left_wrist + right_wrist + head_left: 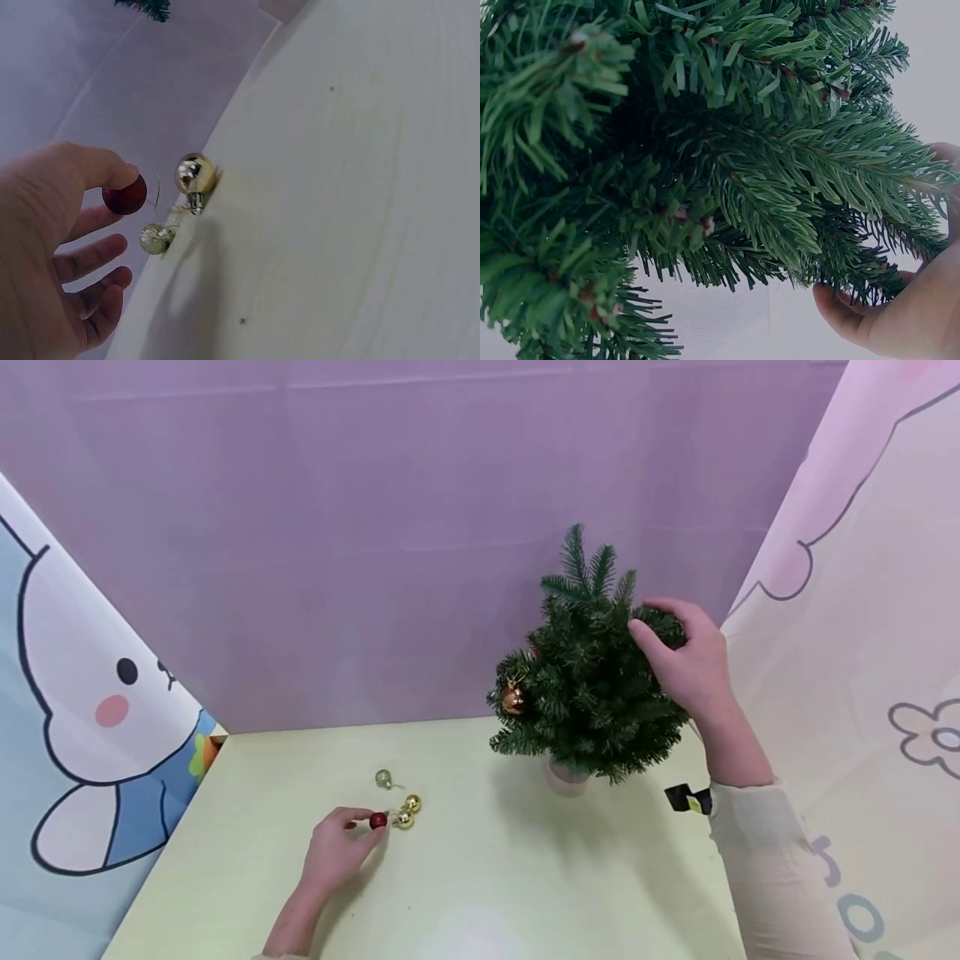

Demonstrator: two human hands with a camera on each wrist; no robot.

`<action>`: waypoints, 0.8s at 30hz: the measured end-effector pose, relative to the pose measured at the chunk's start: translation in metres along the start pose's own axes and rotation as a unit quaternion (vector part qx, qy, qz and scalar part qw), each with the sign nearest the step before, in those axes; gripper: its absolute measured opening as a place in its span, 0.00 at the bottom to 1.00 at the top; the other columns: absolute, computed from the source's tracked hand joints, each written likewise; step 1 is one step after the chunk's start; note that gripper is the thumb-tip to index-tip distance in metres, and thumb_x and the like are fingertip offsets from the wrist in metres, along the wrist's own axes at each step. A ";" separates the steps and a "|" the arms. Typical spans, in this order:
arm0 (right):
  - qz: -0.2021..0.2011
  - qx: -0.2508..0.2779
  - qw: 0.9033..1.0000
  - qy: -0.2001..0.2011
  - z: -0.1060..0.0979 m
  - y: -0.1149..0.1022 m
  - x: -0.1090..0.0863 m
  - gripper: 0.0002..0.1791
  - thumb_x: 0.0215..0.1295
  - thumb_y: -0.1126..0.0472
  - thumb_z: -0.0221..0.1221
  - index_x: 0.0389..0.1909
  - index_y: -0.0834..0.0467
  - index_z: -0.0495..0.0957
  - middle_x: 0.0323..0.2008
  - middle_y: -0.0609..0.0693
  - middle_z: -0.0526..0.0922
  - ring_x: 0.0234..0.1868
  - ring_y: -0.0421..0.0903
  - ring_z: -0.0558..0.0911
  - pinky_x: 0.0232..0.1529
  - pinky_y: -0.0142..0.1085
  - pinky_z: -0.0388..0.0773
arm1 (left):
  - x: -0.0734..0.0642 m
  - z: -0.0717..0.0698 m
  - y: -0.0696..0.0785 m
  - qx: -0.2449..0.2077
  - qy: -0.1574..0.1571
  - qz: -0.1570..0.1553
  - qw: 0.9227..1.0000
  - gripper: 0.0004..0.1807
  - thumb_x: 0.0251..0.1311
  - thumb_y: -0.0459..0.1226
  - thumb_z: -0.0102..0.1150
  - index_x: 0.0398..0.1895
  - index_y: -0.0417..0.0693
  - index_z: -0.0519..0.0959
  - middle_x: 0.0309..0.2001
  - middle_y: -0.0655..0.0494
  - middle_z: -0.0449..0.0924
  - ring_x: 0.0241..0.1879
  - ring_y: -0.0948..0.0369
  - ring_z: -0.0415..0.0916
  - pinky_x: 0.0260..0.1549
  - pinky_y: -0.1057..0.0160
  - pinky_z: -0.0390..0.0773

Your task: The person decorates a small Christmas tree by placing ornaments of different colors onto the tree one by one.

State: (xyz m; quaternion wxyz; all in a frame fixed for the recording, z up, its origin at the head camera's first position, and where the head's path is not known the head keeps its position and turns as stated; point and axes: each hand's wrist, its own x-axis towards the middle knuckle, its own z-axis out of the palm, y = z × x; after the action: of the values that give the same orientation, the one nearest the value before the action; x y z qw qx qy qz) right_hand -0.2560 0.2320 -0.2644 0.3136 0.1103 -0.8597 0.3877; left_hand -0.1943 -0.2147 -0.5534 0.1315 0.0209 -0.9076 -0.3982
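Between thumb and fingertips, my left hand (339,850) pinches a small dark red bauble (125,196) with a thin loop of thread. Close beside it are two shiny gold baubles (406,820) on the table. A paler, textured gold bauble (383,778) lies a little farther back. To the right stands a small green artificial Christmas tree (592,677) in a pale pinkish pot (566,777). My right hand (693,656) holds the tree's upper right side, with thumb and fingers curled around a branch (840,161); needles partly cover the fingers. A copper-coloured bauble (513,698) hangs on the tree's left side.
The pale yellow table (465,860) meets a purple cloth backdrop (315,560) at its back edge. Printed cloths with cartoon drawings hang at left (90,693) and right (885,635). A small black and yellow item (686,798) shows beside the right sleeve.
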 end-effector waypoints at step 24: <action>0.002 -0.015 1.000 -0.009 -0.002 -0.004 -0.002 0.25 0.55 0.41 0.54 0.53 0.46 0.71 0.53 0.46 0.69 0.58 0.44 0.62 0.56 0.48 0.56 | 0.007 -0.035 0.098 -0.102 0.016 0.120 0.987 0.13 0.44 0.49 0.65 0.36 0.63 0.79 0.37 0.70 0.74 0.38 0.67 0.69 0.30 0.60 0.69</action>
State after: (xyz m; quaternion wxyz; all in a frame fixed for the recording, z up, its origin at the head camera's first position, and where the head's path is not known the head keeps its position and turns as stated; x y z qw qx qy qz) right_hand -0.2516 0.2311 -0.2625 0.3063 0.1074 -0.8686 0.3744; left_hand -0.1858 -0.1739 -0.4579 0.1946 -0.0951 -0.8559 -0.4695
